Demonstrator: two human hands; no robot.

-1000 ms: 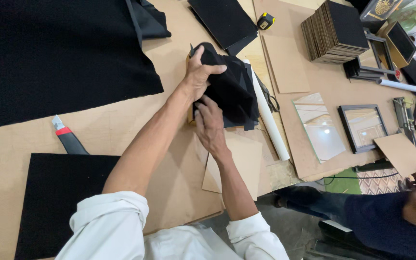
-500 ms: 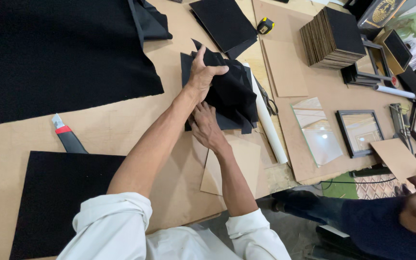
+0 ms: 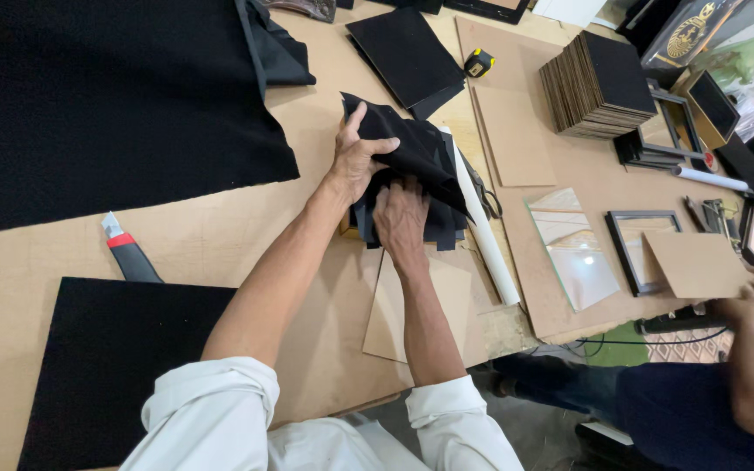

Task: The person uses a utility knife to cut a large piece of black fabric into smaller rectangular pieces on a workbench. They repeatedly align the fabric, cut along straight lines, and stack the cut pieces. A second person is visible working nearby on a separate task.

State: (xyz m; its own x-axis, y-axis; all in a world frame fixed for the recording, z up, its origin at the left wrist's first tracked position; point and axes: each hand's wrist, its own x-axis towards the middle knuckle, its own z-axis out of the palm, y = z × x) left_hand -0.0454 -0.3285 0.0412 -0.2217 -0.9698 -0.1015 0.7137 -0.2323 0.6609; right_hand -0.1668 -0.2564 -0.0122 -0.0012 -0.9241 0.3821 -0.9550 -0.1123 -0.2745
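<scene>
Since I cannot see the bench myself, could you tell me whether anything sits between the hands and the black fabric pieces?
Nothing visible does: the left hand already grips the black fabric pieces from above, and the right hand presses into them from below.

White shirt, both sleeves rolled to about the elbow, forearms bare.

A brown board-topped table [image 3: 220, 235] is carrying a large black felt sheet [image 3: 106, 105] lying left of the fingers [image 3: 355, 153], a utility knife [image 3: 128, 253] below-left of them, a white roll [image 3: 482, 227] just right, and a mirror pane [image 3: 573, 249] further right.
</scene>
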